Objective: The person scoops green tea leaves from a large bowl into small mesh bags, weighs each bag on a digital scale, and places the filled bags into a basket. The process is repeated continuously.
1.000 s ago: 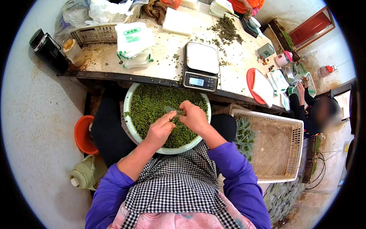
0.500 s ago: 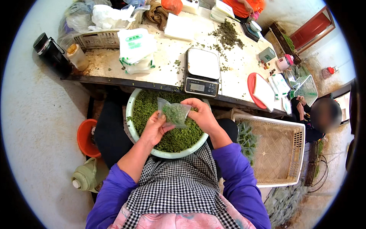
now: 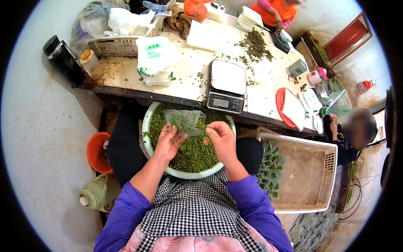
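Note:
My left hand grips a small clear plastic bag by its lower left part, thumb on top. Small green berries, like green peppercorns, lie inside the bag. The fingers of my right hand are closed in a pinch beside the bag's right end, with green bits at the fingertips; what they hold is too small to make out. Below both hands stands a round pale basin full of loose green peppercorns, held between my knees.
A digital scale stands at the edge of the table, by a stack of plastic bags. Right of me is a white crate with several filled bags. An orange bucket stands left. Two other people sit around the table.
My right hand has come away from the bag's top edge and moved down to its right side. The bag has shifted left and lies flatter. The view has shifted slightly.

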